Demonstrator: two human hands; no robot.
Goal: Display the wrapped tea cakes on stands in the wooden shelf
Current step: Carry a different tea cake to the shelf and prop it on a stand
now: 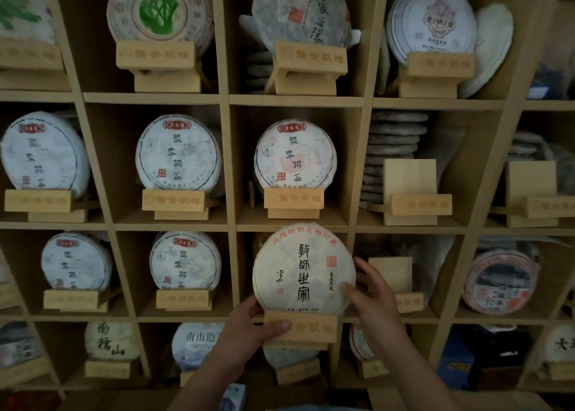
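Pale wood runs across the whole frame — the wooden shelf (295, 101) is a grid of compartments, most already holding a wrapped cake upright on a stand. At the far left and centre left, rows of white-papered cakes sit finished. In the lower centre of the frame the left hand (245, 333) grips the stand (306, 328) at its left end, thumb curled over the front board. On that stand rests the wrapped tea cake (303, 270), upright, its printed face toward the camera. The right hand (371, 292) holds the cake's right edge, its fingers (350, 287) lying on the paper, loosely curved rather than clenched.

The cake and stand sit between the two hands, in front of the lower-centre compartment, which lies directly behind them; the likely move is straight back. To the right, two compartments hold an empty stand (410, 192) — bare and waiting.
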